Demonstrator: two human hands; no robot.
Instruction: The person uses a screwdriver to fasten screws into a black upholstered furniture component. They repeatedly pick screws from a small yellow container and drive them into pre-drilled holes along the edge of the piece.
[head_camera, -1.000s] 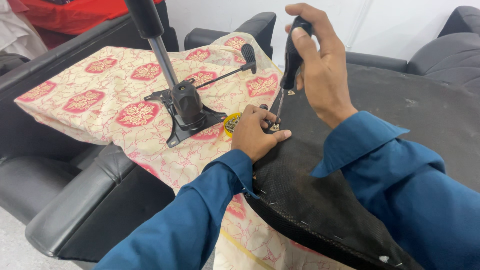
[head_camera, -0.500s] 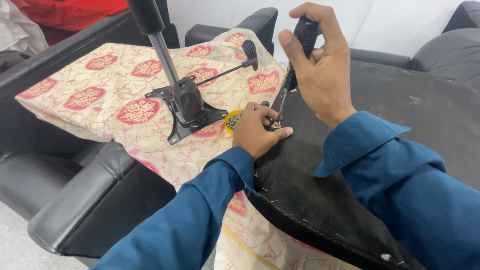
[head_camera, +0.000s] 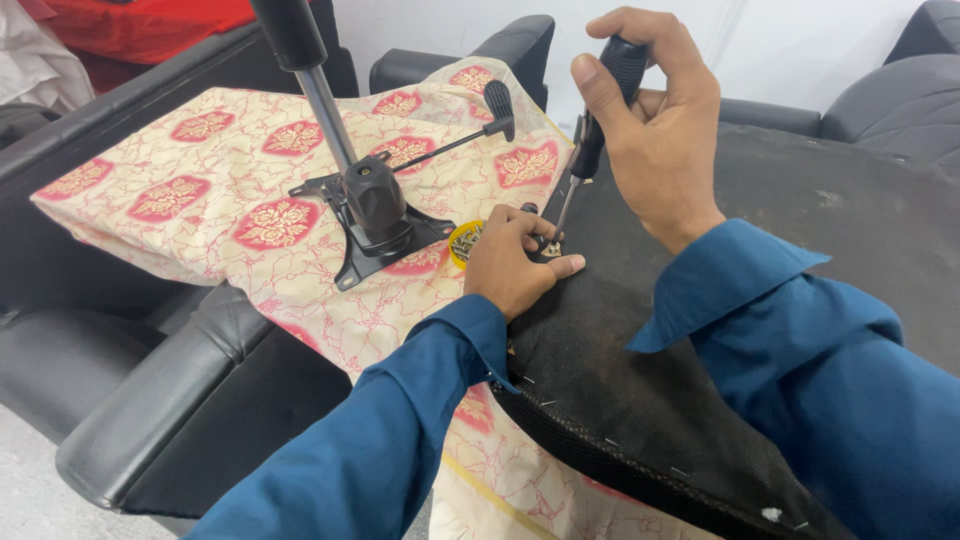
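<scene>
At the far left, a black padded chair armrest (head_camera: 150, 420) is seen below and beside the work surface. Over that surface a cream cloth with red flower medallions (head_camera: 230, 190) is spread, apparently so that the parts laid on it are kept off the upholstery beneath. On the cloth a black metal chair mechanism (head_camera: 375, 215) is set with its plate down, so that its grey gas-lift column (head_camera: 310, 70) stands up and its lever with a black paddle handle (head_camera: 497, 100) is left pointing to the right. Just beside the plate a small yellow-rimmed dish of screws (head_camera: 465, 240) is placed, near the left hand (head_camera: 515, 265), presumably to be within reach.

The left hand is laid on the edge of the black fabric-covered seat underside (head_camera: 700, 400), its fingers pinched narrowly round a small fastener at the screwdriver's tip; what exactly is pinched is too small to be told. By this grip the fastener seems to be held steady for the tool. The screwdriver (head_camera: 590, 140) is held nearly upright, its tip at the seat's edge between the left fingertips. Its black handle is enclosed by the right hand (head_camera: 655, 130), closed firmly about the top so that downward pressure and turning can be applied. The seat underside is spread out to the right, with staples visible along its near rim.
</scene>
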